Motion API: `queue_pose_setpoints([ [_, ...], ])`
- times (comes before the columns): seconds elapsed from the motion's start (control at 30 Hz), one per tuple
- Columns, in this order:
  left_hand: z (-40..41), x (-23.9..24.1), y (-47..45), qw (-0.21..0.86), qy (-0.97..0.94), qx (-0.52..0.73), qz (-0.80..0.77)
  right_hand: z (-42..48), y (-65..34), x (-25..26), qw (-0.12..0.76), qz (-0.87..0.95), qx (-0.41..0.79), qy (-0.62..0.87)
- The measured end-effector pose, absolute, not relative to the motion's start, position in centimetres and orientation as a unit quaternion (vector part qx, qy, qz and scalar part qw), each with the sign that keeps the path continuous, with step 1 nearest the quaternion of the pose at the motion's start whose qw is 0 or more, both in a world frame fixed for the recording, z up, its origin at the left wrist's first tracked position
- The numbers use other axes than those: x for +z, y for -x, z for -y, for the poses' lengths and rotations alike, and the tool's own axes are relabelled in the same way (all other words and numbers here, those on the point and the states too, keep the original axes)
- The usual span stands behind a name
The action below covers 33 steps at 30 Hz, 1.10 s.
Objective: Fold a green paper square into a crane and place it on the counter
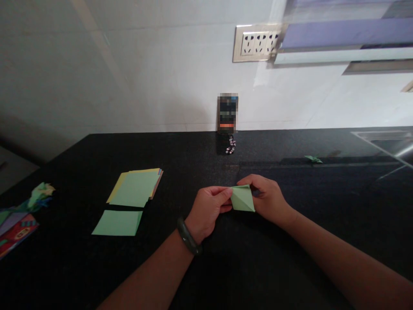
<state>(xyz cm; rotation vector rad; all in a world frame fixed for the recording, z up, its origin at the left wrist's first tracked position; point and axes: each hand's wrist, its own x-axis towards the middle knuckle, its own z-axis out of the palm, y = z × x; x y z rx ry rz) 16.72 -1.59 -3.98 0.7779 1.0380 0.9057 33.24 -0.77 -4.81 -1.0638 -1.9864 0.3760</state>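
A small folded piece of light green paper [243, 199] is held up between my two hands over the dark counter. My left hand [209, 207] pinches its left edge, thumb in front. At its right side, my right hand [270, 199] grips it from behind, with part of its fingers hidden by the paper. Creases run across the paper's face. To the left lie a stack of coloured paper sheets [136, 188], green on top with yellow beneath, and a separate folded green sheet [117, 223] just in front of it.
A phone [227, 113] with a beaded strap [230, 145] leans against the tiled wall. Crumpled coloured paper pieces [40, 196] and a red packet [18, 233] lie at far left. A small green folded paper [313, 159] rests at back right, near a sink edge [376, 148].
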Motion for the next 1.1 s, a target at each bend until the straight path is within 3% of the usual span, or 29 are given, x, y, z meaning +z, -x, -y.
queue_pose_setpoints([
  [0.17, 1.6, -4.1, -17.0, 0.672, -0.363, 0.437, -0.475, 0.8, -33.0, -5.5, 0.426, 0.709, 0.284, 0.485],
  [0.7, 1.4, -4.6, -17.1, 0.620, -0.383, 0.507, -0.460, 0.6, -32.3, -4.3, 0.485, 0.489, 0.545, 0.478],
  [0.87, 1.4, -4.8, -17.0, 0.575, -0.422, 0.518, -0.472, 1.1, -32.0, -3.8, 0.440, 0.533, 0.542, 0.477],
  [1.1, 1.6, -5.0, -16.8, 0.523, -0.515, 0.479, -0.482, 1.3, -31.7, -3.6, 0.447, 0.559, 0.497, 0.491],
])
